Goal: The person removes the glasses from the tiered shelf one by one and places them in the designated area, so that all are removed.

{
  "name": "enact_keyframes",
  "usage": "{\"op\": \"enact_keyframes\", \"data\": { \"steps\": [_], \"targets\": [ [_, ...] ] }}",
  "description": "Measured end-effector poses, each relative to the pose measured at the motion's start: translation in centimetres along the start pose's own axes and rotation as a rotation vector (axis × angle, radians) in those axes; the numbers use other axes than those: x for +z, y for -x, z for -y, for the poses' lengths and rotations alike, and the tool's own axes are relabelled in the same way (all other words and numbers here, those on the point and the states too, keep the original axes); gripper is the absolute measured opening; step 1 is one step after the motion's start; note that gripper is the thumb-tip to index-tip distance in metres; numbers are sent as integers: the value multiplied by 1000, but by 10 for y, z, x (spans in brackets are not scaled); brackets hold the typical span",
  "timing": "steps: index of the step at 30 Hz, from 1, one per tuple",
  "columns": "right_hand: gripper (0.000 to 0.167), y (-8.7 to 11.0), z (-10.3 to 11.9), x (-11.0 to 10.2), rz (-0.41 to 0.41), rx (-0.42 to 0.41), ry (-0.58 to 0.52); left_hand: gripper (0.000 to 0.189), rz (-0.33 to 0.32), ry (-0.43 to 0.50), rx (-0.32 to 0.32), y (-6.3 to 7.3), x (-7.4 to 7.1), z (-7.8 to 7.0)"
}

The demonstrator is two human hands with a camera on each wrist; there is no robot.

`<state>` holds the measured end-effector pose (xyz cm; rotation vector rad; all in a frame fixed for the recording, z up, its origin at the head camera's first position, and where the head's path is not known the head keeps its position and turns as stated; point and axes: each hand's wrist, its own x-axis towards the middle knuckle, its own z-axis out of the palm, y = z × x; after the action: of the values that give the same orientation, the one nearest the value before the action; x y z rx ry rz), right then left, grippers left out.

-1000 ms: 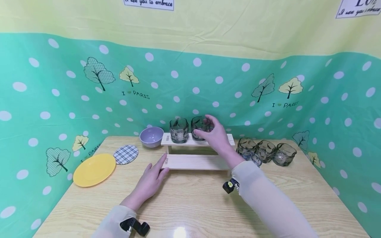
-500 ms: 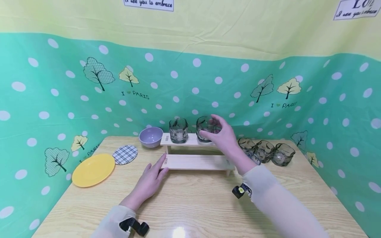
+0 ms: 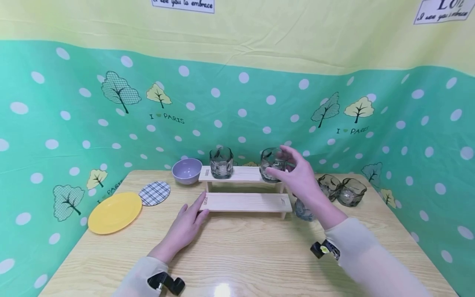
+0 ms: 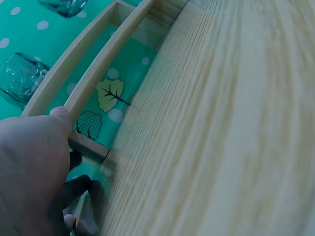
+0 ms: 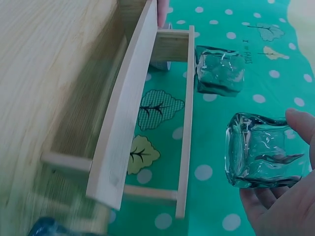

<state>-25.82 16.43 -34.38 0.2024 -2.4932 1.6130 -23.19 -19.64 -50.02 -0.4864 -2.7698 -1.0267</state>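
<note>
My right hand (image 3: 298, 175) holds a smoky faceted drinking glass (image 3: 270, 165) between thumb and fingers, over the right end of the upper board of a two-tier wooden rack (image 3: 245, 202). In the right wrist view this glass (image 5: 266, 157) hangs apart from the board. A matching glass (image 3: 221, 163) stands upright near the upper board's left end. My left hand (image 3: 185, 227) grips the front left corner of the lower board, thumb at the front edge. Seen from the left wrist, the other fingers (image 4: 76, 189) lie below, partly in shadow.
Right of the rack stand more smoky glasses (image 3: 351, 192), partly behind my right forearm, with a small bluish glass (image 3: 304, 211) in front. Leftward are a purple bowl (image 3: 187, 171), a checked coaster (image 3: 154, 194) and a yellow plate (image 3: 115, 213). A patterned cloth (image 3: 208, 103) closes the back.
My right hand has carried its glass rightward, from beside the other glass to the upper board's right end. The left hand has stayed at the rack's left corner.
</note>
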Motion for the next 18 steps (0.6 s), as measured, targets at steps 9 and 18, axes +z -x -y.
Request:
{"op": "enact_keyframes", "data": {
  "steps": [9, 18],
  "targets": [
    [98, 21, -2, -31, -26, -12, 25, 65, 0, -6, -2, 0, 1, 0],
    [102, 37, -9, -58, -57, -10, 82, 66, 8, -1, -16, 0, 0, 0]
  ]
}}
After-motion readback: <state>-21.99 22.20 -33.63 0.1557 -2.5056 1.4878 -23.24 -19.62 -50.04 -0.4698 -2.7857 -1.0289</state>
